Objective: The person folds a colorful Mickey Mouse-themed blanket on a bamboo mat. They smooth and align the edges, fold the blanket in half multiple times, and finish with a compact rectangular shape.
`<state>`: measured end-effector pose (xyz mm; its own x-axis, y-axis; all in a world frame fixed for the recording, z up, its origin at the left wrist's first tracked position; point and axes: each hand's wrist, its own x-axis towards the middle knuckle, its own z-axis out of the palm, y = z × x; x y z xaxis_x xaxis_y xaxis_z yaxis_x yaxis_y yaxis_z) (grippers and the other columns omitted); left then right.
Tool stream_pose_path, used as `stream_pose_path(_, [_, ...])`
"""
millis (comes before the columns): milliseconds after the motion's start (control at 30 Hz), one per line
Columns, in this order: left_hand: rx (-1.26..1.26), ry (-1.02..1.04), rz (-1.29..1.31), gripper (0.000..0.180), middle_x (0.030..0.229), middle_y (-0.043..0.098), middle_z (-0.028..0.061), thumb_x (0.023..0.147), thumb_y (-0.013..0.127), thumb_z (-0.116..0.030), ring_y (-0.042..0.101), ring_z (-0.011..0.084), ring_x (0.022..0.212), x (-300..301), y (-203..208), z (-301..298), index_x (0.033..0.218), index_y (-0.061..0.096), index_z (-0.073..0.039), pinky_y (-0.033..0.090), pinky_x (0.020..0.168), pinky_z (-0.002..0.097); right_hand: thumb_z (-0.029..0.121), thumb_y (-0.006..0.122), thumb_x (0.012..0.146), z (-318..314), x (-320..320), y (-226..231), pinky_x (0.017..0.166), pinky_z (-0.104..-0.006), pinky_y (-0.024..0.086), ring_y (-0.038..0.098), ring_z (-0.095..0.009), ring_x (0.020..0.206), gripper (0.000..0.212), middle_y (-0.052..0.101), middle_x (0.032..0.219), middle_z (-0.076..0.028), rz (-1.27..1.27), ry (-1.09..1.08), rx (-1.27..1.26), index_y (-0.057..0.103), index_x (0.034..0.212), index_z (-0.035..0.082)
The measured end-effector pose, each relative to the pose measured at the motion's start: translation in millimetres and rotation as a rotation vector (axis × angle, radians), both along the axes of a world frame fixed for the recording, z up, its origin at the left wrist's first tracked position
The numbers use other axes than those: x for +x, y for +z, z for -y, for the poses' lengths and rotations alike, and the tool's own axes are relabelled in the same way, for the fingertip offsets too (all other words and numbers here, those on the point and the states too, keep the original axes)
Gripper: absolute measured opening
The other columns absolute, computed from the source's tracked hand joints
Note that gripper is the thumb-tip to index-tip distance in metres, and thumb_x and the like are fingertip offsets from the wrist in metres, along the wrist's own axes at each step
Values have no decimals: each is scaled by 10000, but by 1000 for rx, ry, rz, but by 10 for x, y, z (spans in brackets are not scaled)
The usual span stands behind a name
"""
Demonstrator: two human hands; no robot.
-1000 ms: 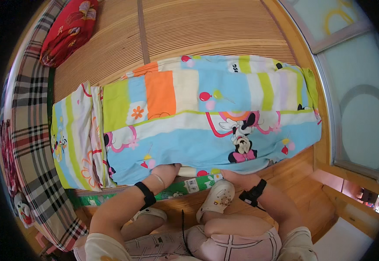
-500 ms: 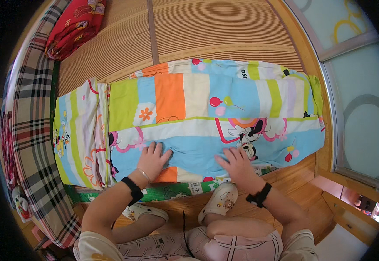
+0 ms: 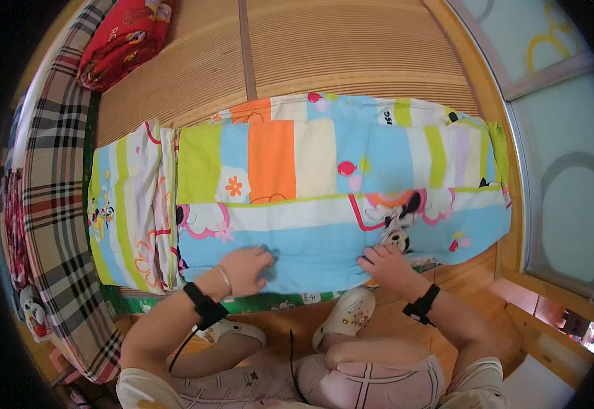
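Note:
A folded cartoon-print quilt (image 3: 315, 160), with blue, orange, green and white patches, lies across the near side of a slatted bed. My left hand (image 3: 244, 270) is at its near blue part, fingers curled in against the cloth and slightly blurred. Further right, my right hand (image 3: 388, 266) has its fingers bent on the same blue fold, beside a printed cartoon figure, with cloth gathered at the fingertips. The undersides of both hands are hidden. At the left end a separate folded section (image 3: 126, 204) of the same print sits against the main fold.
A checked cloth (image 3: 58, 198) covers the raised left side. A red folded bundle (image 3: 126, 44) rests at the far left on the slatted surface (image 3: 351, 51). Frosted sliding panels (image 3: 573, 170) stand at right. A green printed mat edge (image 3: 256, 304) shows below the quilt.
Both hands have moved toward me, and the quilt's top fold came nearer with them. Its blue part now covers the orange patch at the near edge. My left fingers have curled in.

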<state>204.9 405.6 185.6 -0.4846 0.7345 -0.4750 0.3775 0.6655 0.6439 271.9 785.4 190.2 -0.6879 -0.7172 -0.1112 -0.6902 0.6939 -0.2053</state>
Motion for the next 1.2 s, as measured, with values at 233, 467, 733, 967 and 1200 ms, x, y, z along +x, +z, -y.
stream_pose_path(233, [125, 33, -327, 505, 1193, 525, 143, 773, 704, -217, 547, 346, 1111, 26, -327, -448, 1257, 568, -165, 446, 934, 482, 313, 719, 776, -53, -362, -311, 844, -435, 477, 600, -321, 929, 421, 609, 945, -116, 366, -153, -207, 608, 1099, 68])
stream_pose_path(467, [-4, 273, -551, 501, 1228, 558, 134, 775, 696, -176, 528, 342, 1160, -764, -414, -476, 1253, 558, -125, 436, 954, 472, 155, 655, 792, -415, -1946, -317, 1000, -473, 451, 576, -372, 1127, 452, 609, 1236, -198, -177, -506, -119, 585, 1228, 58])
stream_pose_path(733, [-129, 488, -626, 535, 1427, 469, 160, 799, 648, -116, 566, 369, 1145, -1392, -531, -461, 1316, 508, -115, 487, 938, 467, 193, 703, 731, -756, -2358, -577, 922, -476, 443, 615, -318, 1039, 399, 662, 1056, -127, 165, -600, 204, 603, 1107, 105])
stream_pose_path(967, [-112, 717, -412, 584, 1420, 478, 177, 783, 671, -102, 616, 405, 1049, -1881, -592, -739, 1344, 506, -112, 537, 864, 471, 95, 700, 661, -796, -2031, -48, 772, -455, 462, 590, -318, 895, 325, 596, 921, -101, -154, -433, -184, 582, 964, 103])
stream_pose_path(1200, [-108, 753, -556, 365, 1182, 568, 168, 775, 692, -119, 610, 402, 1009, -2147, -212, -613, 1132, 622, -89, 527, 819, 466, 98, 692, 659, -783, -2050, 431, 739, -452, 454, 569, -313, 869, 333, 570, 914, -89, -424, -462, -153, 593, 978, 102])
